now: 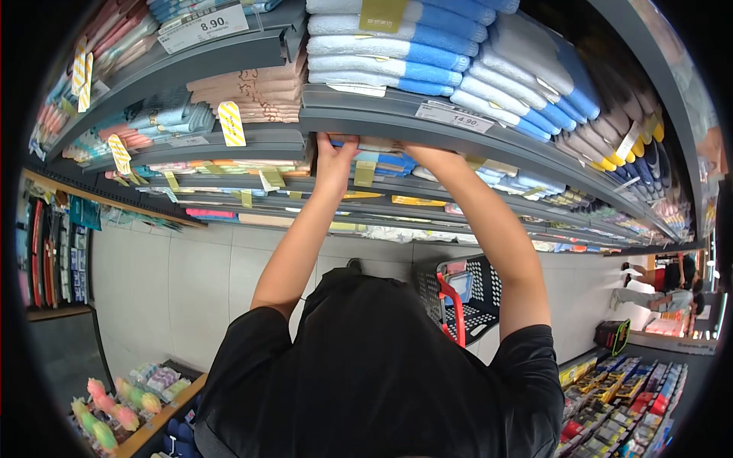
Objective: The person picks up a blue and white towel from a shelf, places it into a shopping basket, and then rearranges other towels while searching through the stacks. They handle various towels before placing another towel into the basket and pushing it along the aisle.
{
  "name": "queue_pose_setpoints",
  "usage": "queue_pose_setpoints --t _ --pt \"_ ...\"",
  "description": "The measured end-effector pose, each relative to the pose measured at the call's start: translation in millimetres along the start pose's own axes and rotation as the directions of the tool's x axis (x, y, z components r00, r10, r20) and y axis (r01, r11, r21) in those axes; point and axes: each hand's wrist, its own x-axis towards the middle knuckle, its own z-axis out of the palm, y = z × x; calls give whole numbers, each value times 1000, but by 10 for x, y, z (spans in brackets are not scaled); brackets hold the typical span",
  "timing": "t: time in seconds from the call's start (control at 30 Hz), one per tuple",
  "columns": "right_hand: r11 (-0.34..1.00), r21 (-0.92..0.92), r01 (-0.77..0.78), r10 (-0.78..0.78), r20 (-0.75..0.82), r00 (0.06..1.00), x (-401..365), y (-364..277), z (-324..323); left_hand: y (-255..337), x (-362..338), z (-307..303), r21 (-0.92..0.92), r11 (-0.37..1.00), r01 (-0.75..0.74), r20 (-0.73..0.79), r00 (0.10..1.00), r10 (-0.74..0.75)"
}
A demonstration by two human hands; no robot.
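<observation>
My left hand (334, 159) reaches up to the shelf below the grey price rail (366, 122), at the left side of a stack of folded towels (389, 164). Its thumb and fingers are spread apart, and the fingertips are partly lost in the shadow under the rail. On the stack's other side is my right hand (434, 156), whose fingers are hidden beneath the rail. The stack between my hands shows blue and pale layers, with a gold tag (364, 172) hanging at its front.
Blue-and-white towels (389, 53) are piled on the shelf above, over a price label (456, 117). Pink towels (263, 91) lie to the left. A black shopping basket (481, 286) with a red handle (452, 309) stands on the tiled floor. Two people (668, 286) are at far right.
</observation>
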Motion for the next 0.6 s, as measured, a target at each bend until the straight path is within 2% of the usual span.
queue_pose_setpoints --t 0.1,0.2,0.3,0.4,0.47,0.5,0.57,0.6 --pt "980 195 -44 52 -33 998 -2 49 200 -159 35 -154 121 991 -52 22 999 50" --pt "963 -179 203 -232 -157 960 -175 -40 293 -189 108 -189 177 984 -34 1 999 34" --pt "968 -167 189 -193 -9 981 -188 -163 83 -235 114 -204 132 991 -13 -62 998 21" --pt "994 -99 42 -6 345 939 -135 -428 -268 -199 -20 -190 94 994 -48 -68 996 55" --pt "999 -33 18 -5 369 929 -234 -536 -329 -211 -176 -292 108 991 -84 -35 995 89" --pt "1000 1 7 -7 383 924 -259 -568 -332 -288 -247 -373 199 978 -66 -22 997 72" --pt "991 -69 114 -104 134 986 -302 -564 -146 -499 -365 -545 379 925 -31 -5 999 35" --pt "981 -110 157 -157 11 988 -358 -556 -14 -474 -414 -537 369 927 66 8 997 -74"
